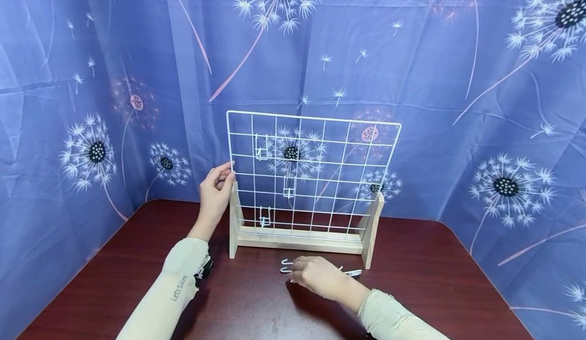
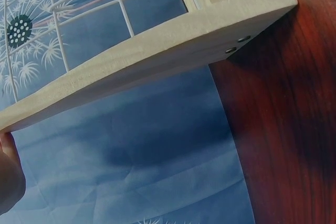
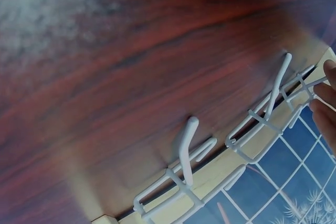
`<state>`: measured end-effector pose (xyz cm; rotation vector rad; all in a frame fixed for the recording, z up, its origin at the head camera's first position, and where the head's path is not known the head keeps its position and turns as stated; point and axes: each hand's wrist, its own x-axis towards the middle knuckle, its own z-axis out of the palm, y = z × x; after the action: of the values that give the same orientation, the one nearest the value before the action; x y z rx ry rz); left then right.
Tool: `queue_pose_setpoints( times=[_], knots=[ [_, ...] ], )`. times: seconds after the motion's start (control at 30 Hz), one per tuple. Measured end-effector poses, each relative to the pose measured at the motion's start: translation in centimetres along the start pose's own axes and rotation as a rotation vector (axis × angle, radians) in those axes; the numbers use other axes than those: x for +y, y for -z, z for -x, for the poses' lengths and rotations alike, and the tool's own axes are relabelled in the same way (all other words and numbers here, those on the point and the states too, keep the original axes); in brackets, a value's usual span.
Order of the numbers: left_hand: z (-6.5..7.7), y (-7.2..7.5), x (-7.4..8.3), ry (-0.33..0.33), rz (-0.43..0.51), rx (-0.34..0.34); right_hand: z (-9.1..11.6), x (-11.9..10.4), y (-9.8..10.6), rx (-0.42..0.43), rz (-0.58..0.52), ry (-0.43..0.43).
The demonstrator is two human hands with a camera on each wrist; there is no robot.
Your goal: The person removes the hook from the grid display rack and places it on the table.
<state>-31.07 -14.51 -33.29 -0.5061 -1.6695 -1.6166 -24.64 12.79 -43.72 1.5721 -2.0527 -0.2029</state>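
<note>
A white wire grid panel [image 1: 324, 160] stands upright in a wooden stand [image 1: 297, 241]. My left hand [image 1: 215, 192] grips the panel's left edge, just above the stand's side post [image 2: 157, 45]. Three white wire hooks hang on the left half of the grid: an upper one [image 1: 262, 153], a middle one [image 1: 289, 192] and a low one [image 1: 265, 221]. In front of the stand, my right hand [image 1: 316, 276] pinches a wire hook among several on the table. Two loose hooks [image 3: 185, 148] show close up in the right wrist view; the fingertips [image 3: 326, 93] are at the far one.
The dark red-brown table [image 1: 412, 274] carries the stand and the hooks. Blue cloth with dandelion prints [image 1: 366, 39] hangs behind and at both sides. More hook ends [image 1: 353, 273] stick out right of my right hand.
</note>
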Motion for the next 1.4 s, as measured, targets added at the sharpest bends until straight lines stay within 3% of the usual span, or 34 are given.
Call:
queue_pose_setpoints(
  times=[0.47, 0.67, 1.13, 1.4],
  knots=[
    [0.3, 0.0, -0.2, 0.000, -0.007, 0.005, 0.1, -1.3, 0.1, -0.018, 0.091, -0.027],
    [0.4, 0.0, -0.2, -0.003, -0.007, 0.007, 0.2, -1.5, -0.3, 0.006, 0.083, -0.014],
    [0.3, 0.0, -0.2, 0.001, -0.007, 0.010, 0.5, -1.7, 0.0, -0.023, 0.070, -0.001],
    [0.1, -0.1, -0.2, -0.014, -0.016, 0.009, 0.6, -1.1, 0.5, 0.070, 0.066, 0.015]
  ],
)
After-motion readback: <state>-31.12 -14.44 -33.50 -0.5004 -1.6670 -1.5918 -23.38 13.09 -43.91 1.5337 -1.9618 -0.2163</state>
